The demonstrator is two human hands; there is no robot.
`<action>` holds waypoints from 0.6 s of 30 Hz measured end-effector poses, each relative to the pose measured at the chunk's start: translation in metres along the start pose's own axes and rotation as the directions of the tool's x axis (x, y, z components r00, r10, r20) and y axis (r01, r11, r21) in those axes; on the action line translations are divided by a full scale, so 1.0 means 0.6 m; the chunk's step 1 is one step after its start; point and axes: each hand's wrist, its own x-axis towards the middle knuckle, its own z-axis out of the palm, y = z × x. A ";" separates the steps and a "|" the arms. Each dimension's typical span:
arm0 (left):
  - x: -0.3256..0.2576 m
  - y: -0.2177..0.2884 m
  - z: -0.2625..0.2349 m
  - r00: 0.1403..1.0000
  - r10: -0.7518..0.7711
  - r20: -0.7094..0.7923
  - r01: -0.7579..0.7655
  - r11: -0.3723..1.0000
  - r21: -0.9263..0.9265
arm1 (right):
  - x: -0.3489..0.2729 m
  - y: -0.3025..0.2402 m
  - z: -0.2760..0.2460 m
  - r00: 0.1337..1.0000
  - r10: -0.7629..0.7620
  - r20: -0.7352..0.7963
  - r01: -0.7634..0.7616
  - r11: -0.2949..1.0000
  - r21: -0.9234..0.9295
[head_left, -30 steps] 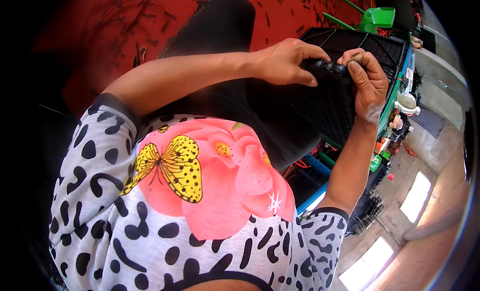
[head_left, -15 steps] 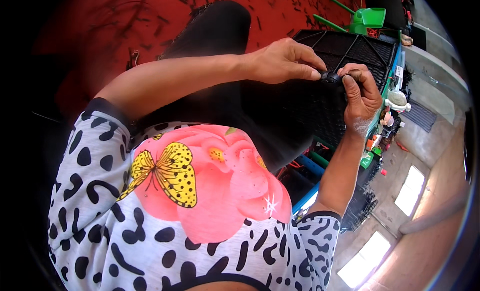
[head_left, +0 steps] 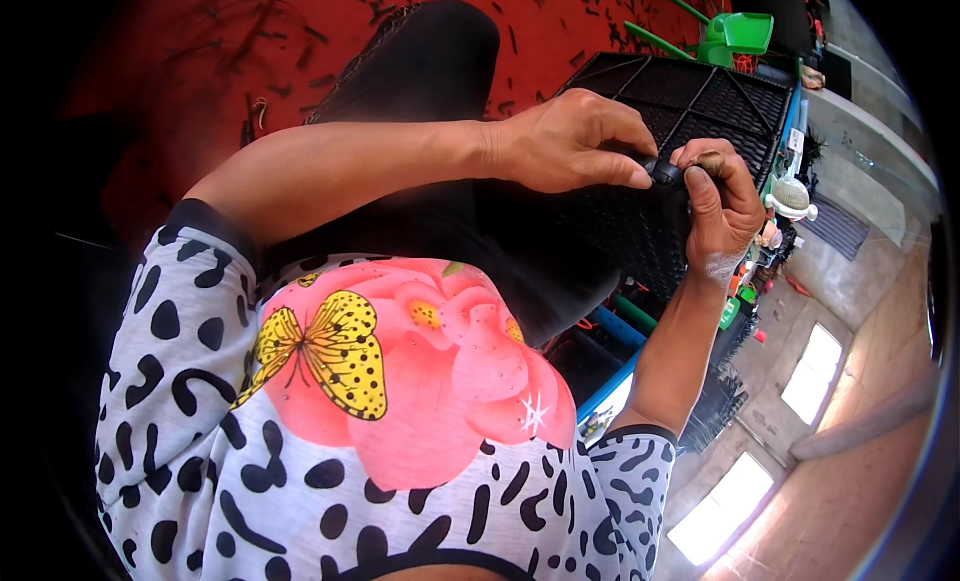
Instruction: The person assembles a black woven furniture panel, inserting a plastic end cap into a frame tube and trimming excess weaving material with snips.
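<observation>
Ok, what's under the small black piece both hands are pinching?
Directly beneath the small black piece, pinched between the left hand and the right hand, lies the black grid tray. The fingers cover the piece's underside, so whether it touches the tray cannot be told.

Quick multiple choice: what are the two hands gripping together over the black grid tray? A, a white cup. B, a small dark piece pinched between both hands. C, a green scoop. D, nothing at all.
B: the left hand and right hand meet on a small dark piece, pinched between their fingertips above the black grid tray.
</observation>
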 end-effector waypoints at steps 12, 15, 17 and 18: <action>-0.004 0.004 0.017 0.992 0.120 -0.049 -0.120 0.993 -0.005 | 0.011 -0.021 -0.002 0.993 0.102 0.063 -0.105 0.993 0.046; -0.005 0.000 0.029 0.984 0.147 -0.096 -0.144 0.989 0.042 | 0.014 -0.023 0.000 0.988 0.108 0.111 -0.094 0.988 -0.122; -0.006 -0.005 0.036 0.979 0.162 -0.125 -0.153 0.985 0.075 | 0.008 -0.017 0.011 0.998 0.067 0.009 -0.065 0.992 -0.109; -0.006 -0.008 0.039 0.970 0.189 -0.151 -0.177 0.980 0.090 | 0.005 -0.016 0.014 0.998 0.060 -0.028 -0.064 0.986 -0.156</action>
